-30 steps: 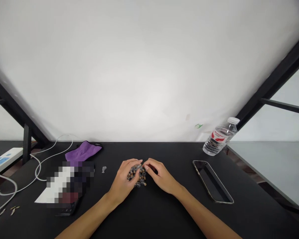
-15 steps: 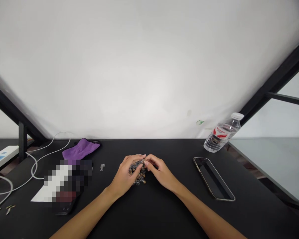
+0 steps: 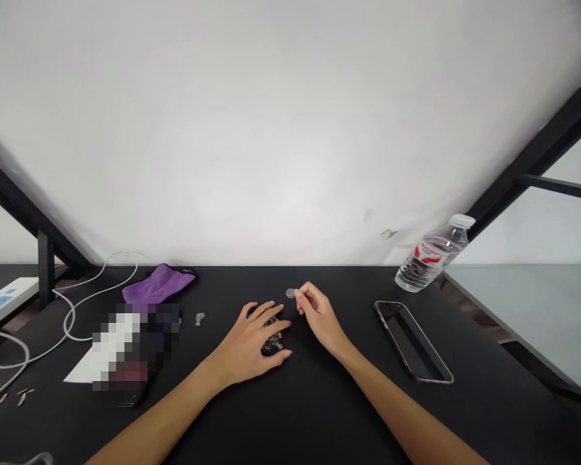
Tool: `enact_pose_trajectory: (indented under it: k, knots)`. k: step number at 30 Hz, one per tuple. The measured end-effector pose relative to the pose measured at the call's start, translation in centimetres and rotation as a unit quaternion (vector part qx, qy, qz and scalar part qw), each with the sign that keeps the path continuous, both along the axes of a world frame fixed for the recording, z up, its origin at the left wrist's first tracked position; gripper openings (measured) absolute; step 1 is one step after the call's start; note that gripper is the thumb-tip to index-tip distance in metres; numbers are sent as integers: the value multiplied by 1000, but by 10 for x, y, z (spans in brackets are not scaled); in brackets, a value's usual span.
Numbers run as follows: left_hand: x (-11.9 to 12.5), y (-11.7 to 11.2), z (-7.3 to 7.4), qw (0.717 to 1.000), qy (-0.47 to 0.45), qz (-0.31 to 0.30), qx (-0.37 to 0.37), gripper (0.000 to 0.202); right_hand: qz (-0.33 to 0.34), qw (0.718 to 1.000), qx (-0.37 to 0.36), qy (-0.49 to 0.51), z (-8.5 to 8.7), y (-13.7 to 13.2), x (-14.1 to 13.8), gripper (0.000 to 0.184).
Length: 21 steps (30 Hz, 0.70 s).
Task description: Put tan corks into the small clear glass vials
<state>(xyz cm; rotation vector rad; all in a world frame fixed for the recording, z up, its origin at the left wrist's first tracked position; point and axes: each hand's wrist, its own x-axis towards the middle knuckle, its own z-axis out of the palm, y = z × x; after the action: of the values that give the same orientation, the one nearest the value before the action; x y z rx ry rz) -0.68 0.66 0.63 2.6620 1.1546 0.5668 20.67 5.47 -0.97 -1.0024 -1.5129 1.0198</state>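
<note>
We have our left grip [image 3: 244, 345] lying palm down with its fingers spread, open rather than closed, across a small heap of glass beads [image 3: 274, 342] mixed with brown bits, near the middle of the black surface [image 3: 319, 420]. The spread fingers seem placed to fence the heap in, since round pieces like these could easily roll. Our right grip [image 3: 317, 316] is drawn into a pinch, and a small round glass bead [image 3: 290, 293] sits right at its tip, apparently held there, though the view does not settle how firmly. That bead is apart from the heap, at about 1 o'clock from it, where a single piece can be seen on its own. Also from the heap, a clear plastic water bottle [image 3: 428, 265] with a red label lies at 2 o'clock and a smartphone [image 3: 411, 342] lies face up at 3 o'clock, both well apart, perhaps to leave the hands room. A purple cloth [image 3: 157, 286] lies at 10 o'clock, and a small clear piece [image 3: 200, 318] sits alone at 9 o'clock, beside a white paper sheet [image 3: 80, 374] partly hidden by pixelation. A white cable [image 3: 84, 290] loops towards a power strip [image 3: 7, 290] farther out at 9 o'clock.
</note>
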Motion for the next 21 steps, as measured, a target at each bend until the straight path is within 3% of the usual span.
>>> enact_pose_trajectory:
  k: [10, 21]
  knots:
    - [0, 0, 2, 1000, -9, 3, 8, 29, -3, 1000, 5, -25, 0, -1, 1, 41]
    - [-6, 0, 1, 997, -54, 18, 42, 25, 48, 997, -2, -52, 2, -6, 0, 44]
